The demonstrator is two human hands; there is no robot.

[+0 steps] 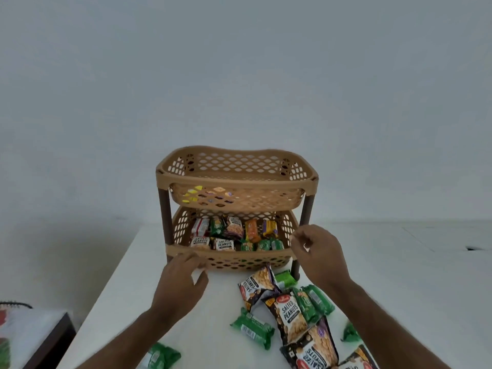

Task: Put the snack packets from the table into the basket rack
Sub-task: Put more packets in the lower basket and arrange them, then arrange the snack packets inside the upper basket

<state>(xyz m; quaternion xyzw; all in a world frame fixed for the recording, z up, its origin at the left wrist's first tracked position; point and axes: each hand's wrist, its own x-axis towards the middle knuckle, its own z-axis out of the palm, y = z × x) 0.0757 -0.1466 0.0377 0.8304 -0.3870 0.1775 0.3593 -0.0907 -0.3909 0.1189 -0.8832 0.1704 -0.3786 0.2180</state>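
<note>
A tan two-tier basket rack (237, 179) with brown posts stands on the white table (127, 294). Its lower basket (231, 259) holds several snack packets; a few packets show through the upper basket's mesh. My left hand (181, 286) rests at the lower basket's front left rim, fingers spread, holding nothing. My right hand (316, 251) hovers at the rack's right front post, fingers loosely curled, with nothing visible in it. Salted peanut packets (288, 314) and green packets (253, 327) lie on the table in front of the rack.
More green packets lie at the near left (159, 355) and far right (350, 332) of the table. A dark low table (50, 339) with a cloth stands at the lower left. A plain wall rises behind the rack.
</note>
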